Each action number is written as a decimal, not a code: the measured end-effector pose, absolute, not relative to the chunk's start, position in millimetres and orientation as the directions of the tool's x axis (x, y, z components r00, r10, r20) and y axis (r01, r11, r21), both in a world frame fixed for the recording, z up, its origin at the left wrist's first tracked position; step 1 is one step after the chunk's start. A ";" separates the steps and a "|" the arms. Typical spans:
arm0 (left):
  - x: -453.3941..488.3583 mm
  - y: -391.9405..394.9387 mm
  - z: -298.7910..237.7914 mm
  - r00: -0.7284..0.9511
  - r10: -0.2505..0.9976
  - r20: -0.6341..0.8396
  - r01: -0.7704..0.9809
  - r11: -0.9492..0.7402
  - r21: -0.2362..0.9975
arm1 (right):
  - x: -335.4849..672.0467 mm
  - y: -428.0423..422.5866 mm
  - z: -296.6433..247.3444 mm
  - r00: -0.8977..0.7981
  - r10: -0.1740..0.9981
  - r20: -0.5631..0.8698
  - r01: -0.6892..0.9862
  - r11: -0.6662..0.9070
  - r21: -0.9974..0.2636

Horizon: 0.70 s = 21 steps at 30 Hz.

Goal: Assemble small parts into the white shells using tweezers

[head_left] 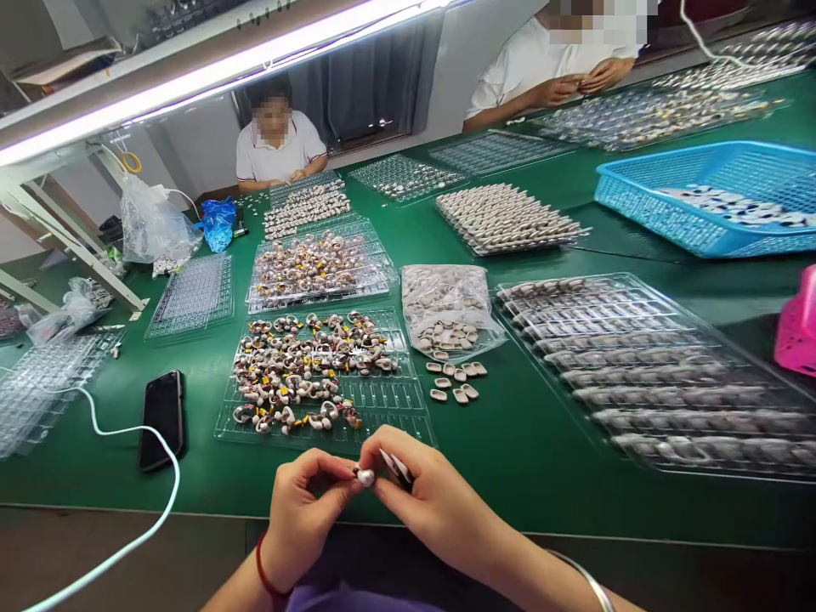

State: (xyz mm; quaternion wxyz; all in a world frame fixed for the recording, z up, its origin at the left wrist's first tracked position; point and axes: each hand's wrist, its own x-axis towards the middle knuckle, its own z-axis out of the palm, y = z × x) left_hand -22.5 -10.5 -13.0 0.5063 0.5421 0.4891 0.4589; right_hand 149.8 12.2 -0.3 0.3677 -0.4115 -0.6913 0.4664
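Near the table's front edge, my left hand [310, 501] and my right hand [424, 493] meet, both closed with fingertips pinching a small white rounded earbud-like part [365, 478]. A dark bit shows at its left side. Tucked in my right hand is a thin white-and-black object [398, 469], whose kind I cannot tell. Just beyond my hands lies a clear plastic tray [408, 416] heaped with similar curved pale parts [286, 374] that have yellow bits. To its right, several small beige shell pieces [460, 394] lie loose in front of an open plastic bag [446, 297] of them.
A black phone [161, 421] lies at left, crossed by a white cable [167, 501]. Filled trays [663, 374] stand at right, with a blue basket [701, 242] and a pink container [796, 331]. Two people in white shirts sit across the green table [510, 459].
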 end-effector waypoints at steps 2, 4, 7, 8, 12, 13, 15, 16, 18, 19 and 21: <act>-23.0 -7.7 -10.5 0.110 0.994 -0.014 0.079 0.006 0.997 | 151.1 11.8 -1.0 -0.410 0.899 0.152 0.218 0.259 -0.941; -24.3 -4.6 -8.7 0.117 0.993 -0.025 0.114 0.012 0.993 | 154.0 11.0 -4.1 -0.426 0.885 0.187 0.209 0.297 -0.932; -27.3 0.0 -8.7 0.113 0.993 -0.027 0.205 0.003 0.979 | 162.0 9.3 -12.6 -0.408 0.883 0.231 0.199 0.333 -0.922; -28.3 1.3 -9.6 0.110 0.994 -0.027 0.243 -0.001 0.970 | 165.3 8.7 -15.5 -0.407 0.880 0.246 0.193 0.345 -0.919; -31.1 3.9 -15.5 0.124 0.991 -0.040 0.372 -0.009 0.928 | 175.9 6.5 -21.3 -0.491 0.823 0.286 0.205 0.428 -0.880; -31.3 4.1 -16.8 0.130 0.991 -0.043 0.394 -0.012 0.919 | 176.9 6.3 -21.2 -0.514 0.807 0.290 0.230 0.455 -0.860; -31.0 4.2 -18.7 0.141 0.989 -0.048 0.430 -0.018 0.903 | 177.0 6.7 -20.0 -0.551 0.782 0.293 0.311 0.518 -0.797; -30.6 4.3 -19.2 0.145 0.988 -0.048 0.443 -0.022 0.896 | 176.2 7.1 -19.2 -0.562 0.772 0.296 0.364 0.553 -0.750; -29.6 5.0 -19.6 0.150 0.988 -0.045 0.463 -0.029 0.886 | 173.3 8.0 -17.9 -0.583 0.752 0.308 0.474 0.622 -0.623; -29.0 5.5 -19.5 0.150 0.988 -0.043 0.470 -0.033 0.882 | 171.6 8.4 -17.2 -0.596 0.739 0.314 0.521 0.653 -0.549; -28.0 6.3 -19.4 0.148 0.988 -0.036 0.486 -0.041 0.873 | 167.8 8.5 -15.9 -0.623 0.709 0.331 0.586 0.703 -0.403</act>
